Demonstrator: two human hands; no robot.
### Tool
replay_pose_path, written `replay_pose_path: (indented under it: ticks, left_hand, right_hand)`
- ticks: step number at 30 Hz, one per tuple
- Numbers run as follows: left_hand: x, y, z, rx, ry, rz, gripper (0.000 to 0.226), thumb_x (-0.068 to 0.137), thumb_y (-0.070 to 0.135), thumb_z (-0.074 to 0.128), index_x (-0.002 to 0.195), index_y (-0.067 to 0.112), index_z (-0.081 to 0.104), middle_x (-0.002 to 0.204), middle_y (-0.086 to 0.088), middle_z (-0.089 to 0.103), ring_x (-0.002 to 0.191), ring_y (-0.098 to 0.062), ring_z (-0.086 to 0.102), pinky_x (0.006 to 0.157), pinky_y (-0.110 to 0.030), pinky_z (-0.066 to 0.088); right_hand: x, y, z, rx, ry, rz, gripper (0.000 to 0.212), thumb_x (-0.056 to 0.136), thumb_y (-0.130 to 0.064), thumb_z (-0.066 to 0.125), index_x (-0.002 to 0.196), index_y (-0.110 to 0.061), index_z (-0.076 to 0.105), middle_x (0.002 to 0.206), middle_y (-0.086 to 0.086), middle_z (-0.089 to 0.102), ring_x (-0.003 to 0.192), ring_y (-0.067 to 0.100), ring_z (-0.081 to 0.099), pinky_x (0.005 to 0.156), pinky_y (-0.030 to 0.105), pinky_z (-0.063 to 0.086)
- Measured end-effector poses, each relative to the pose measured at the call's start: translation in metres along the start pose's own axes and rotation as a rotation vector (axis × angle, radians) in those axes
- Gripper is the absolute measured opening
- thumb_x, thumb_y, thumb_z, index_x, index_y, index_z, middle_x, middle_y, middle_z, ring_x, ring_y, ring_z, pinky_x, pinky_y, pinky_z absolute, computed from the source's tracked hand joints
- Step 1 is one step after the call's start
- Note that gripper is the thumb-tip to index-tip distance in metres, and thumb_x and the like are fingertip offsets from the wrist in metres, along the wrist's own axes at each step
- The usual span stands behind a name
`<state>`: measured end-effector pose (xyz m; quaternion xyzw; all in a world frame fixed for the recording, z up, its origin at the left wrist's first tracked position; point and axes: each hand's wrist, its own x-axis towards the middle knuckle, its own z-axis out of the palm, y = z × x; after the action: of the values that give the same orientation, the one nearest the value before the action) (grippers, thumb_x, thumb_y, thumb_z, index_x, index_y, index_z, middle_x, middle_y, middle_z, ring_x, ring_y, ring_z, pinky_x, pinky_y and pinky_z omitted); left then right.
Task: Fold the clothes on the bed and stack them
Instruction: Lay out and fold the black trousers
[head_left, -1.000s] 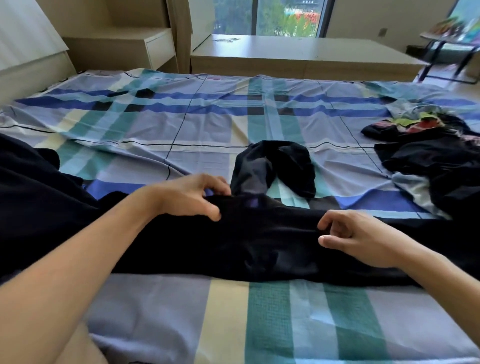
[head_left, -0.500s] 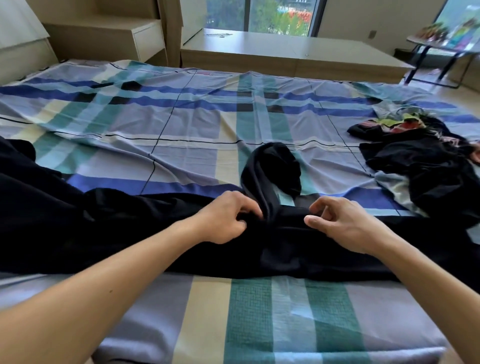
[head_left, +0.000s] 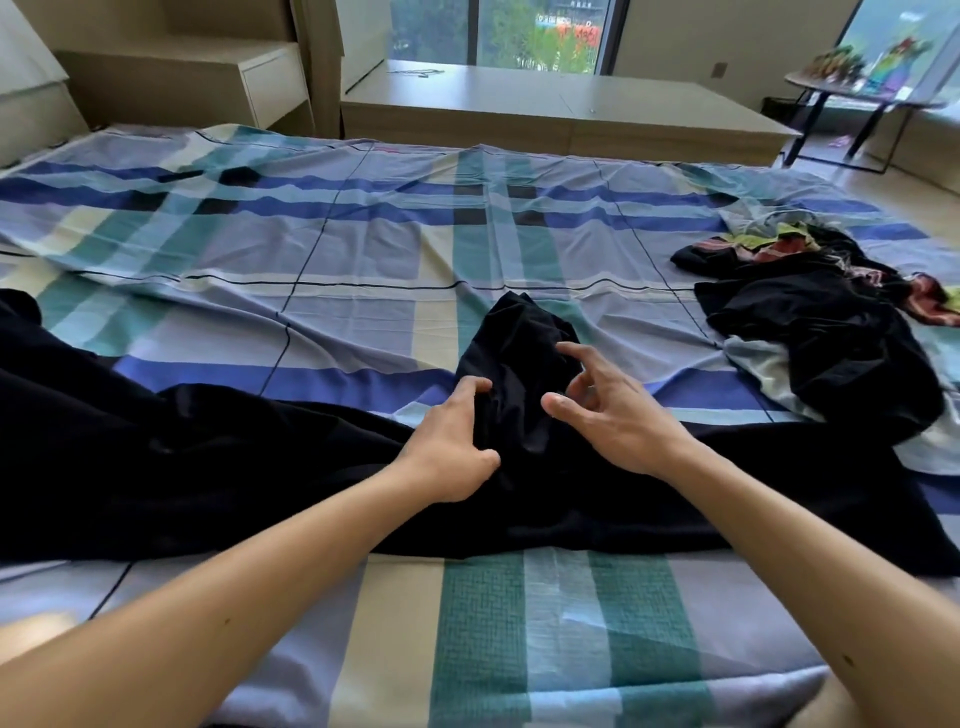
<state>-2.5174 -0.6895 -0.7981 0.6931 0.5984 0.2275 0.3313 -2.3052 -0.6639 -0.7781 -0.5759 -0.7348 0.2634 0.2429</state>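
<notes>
Two bare hands meet at the middle of my view. My left hand (head_left: 451, 446) presses its curled fingers into a black garment (head_left: 218, 467), seemingly gripping a fold. My right hand (head_left: 610, 415) hovers spread wide beside the garment's raised bunch. That garment stretches across the plaid-sheeted bed (head_left: 363, 260). Well apart, far right, a heap of unfolded clothes (head_left: 831, 322) lies.

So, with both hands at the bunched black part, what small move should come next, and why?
Probably pinch the bunched sleeve with the right hand, whose fingers are spread open, and pull it flat; the left hand rests on the black garment, which still lies unfolded.
</notes>
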Motion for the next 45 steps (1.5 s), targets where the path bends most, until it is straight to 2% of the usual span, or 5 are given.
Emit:
replay_pose_path:
  ticks: [10, 17, 30, 40, 45]
  left_hand:
    - [-0.027, 0.033, -0.008, 0.699, -0.221, 1.010, 0.035, 0.066, 0.010, 0.056, 0.092, 0.029, 0.068, 0.085, 0.016, 0.068, 0.088, -0.009, 0.041, 0.073, -0.025, 0.033]
    - [-0.047, 0.039, 0.010, 0.510, -0.435, 0.838, 0.051, 0.083, 0.019, 0.057, 0.131, 0.028, 0.043, 0.124, 0.008, 0.062, 0.115, -0.015, 0.048, 0.096, -0.035, 0.037]
    - [-0.011, -0.032, -0.065, 0.693, -0.216, 0.191, 0.029, 0.099, 0.044, 0.045, 0.124, 0.030, 0.050, 0.123, 0.009, 0.057, 0.120, -0.017, 0.050, 0.102, -0.040, 0.040]
    - [0.002, -0.037, -0.058, 0.868, -0.211, 0.233, 0.086, 0.072, 0.072, 0.065, 0.142, 0.033, 0.035, 0.126, 0.007, 0.047, 0.117, -0.018, 0.044, 0.102, -0.037, 0.038]
    - [0.007, -0.039, -0.060, 0.592, -0.076, 0.261, 0.022, 0.089, 0.050, 0.061, 0.080, 0.036, 0.047, 0.084, 0.011, 0.049, 0.093, -0.024, 0.058, 0.087, -0.043, 0.044]
  right_hand:
    - [0.002, -0.001, -0.042, 0.609, 0.083, 0.354, 0.030, 0.096, -0.059, 0.048, 0.114, -0.036, 0.055, 0.109, 0.007, 0.063, 0.084, 0.018, 0.066, 0.080, 0.038, 0.050]
    - [-0.008, -0.003, -0.013, 0.018, -0.031, 0.199, 0.095, 0.069, -0.055, 0.084, 0.147, -0.035, 0.032, 0.113, -0.014, 0.061, 0.098, 0.002, 0.062, 0.082, 0.014, 0.046]
    - [-0.069, 0.065, -0.137, -0.200, -0.176, 0.637, 0.009, 0.070, 0.002, 0.059, 0.079, 0.001, 0.061, 0.052, 0.007, 0.053, 0.037, 0.015, 0.045, 0.037, 0.018, 0.030]
    - [-0.069, 0.078, -0.107, -0.294, -0.048, 0.363, 0.110, 0.062, -0.048, 0.090, 0.151, -0.029, 0.029, 0.121, 0.000, 0.051, 0.108, 0.015, 0.054, 0.098, 0.027, 0.039]
    - [-0.049, 0.077, -0.082, -0.486, -0.039, 0.235, 0.037, 0.072, -0.035, 0.083, 0.103, -0.029, 0.063, 0.095, -0.007, 0.063, 0.095, 0.016, 0.062, 0.081, 0.032, 0.050]
